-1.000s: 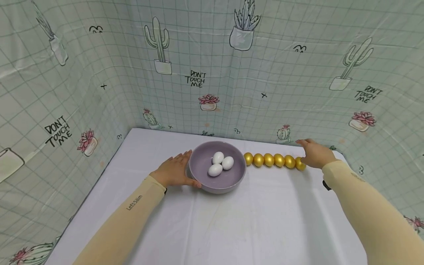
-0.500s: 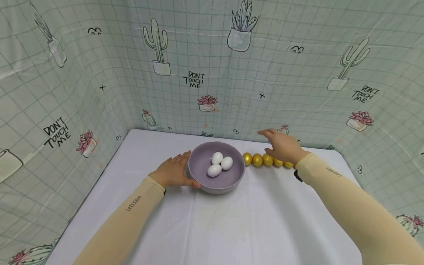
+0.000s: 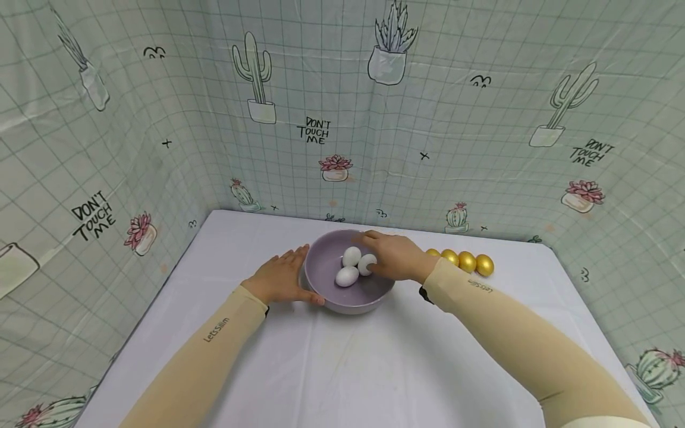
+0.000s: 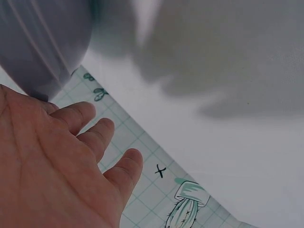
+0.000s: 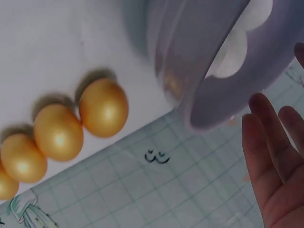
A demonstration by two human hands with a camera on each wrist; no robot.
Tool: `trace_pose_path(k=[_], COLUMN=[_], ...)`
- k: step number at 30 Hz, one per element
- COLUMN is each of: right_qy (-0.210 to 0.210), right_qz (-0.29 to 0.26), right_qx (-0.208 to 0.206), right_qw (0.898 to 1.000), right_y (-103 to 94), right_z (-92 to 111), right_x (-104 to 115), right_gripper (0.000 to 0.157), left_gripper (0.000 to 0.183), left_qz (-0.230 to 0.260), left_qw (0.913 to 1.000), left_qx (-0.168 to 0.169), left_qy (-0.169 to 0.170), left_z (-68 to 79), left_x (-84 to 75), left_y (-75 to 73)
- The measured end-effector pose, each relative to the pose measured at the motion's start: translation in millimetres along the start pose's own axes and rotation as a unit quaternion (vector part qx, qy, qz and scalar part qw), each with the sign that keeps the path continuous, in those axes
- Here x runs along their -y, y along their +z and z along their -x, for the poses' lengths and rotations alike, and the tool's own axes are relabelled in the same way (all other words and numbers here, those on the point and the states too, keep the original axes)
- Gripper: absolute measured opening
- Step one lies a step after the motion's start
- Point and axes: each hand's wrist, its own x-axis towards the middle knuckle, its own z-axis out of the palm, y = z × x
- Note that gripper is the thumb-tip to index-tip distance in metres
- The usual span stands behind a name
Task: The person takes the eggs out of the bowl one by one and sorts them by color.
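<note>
Three white eggs (image 3: 347, 276) lie in a round purple bowl (image 3: 350, 308), grouped near its middle. My left hand (image 3: 283, 278) rests against the bowl's left side, thumb along the near edge and fingers toward the far side; in the left wrist view, the fingers of this hand (image 4: 52, 166) spread beside the bowl's wall (image 4: 42, 47). Over the bowl's right part reaches my right hand (image 3: 398, 257), fingers extended and thumb beside the rightmost white egg (image 3: 366, 265). The right wrist view shows its fingers (image 5: 259, 152) above the rim, with nothing seen between them.
A row of golden eggs (image 3: 467, 261) lies right of the bowl, partly hidden behind my right forearm. The bowl stands on a white-covered table (image 3: 342, 368). A grid-patterned cloth with cactus drawings (image 3: 342, 89) hangs at the back and sides.
My right hand has moved left from the far right end of the golden egg row, passing over it to the bowl. The left hand stays at the bowl; the eggs look unmoved.
</note>
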Motion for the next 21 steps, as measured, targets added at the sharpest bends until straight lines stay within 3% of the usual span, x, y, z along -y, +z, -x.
trace_pose_path(k=[9,16,21], right_qy=[-0.016,-0.063,-0.063], right_qz=[0.015,0.022,0.037], right_qx=[0.047,0.029,0.028], right_qw=[0.999,0.997,0.997], right_y=[17.5,31.0,37.6], right_z=[-10,-13,-13], right_x=[19,22,23], right_gripper=[0.061,0.054,0.052], left_gripper=[0.136,0.137,0.136], left_qz=[0.001,-0.004,-0.005], left_qw=[1.0,1.0,1.0], left_qx=[0.002,-0.003,-0.004], left_qy=[0.0,0.001,0.002], left_z=[-0.2,0.1,0.1], left_x=[-0.4,-0.5,-0.2], left_y=[-0.3,0.1,-0.4])
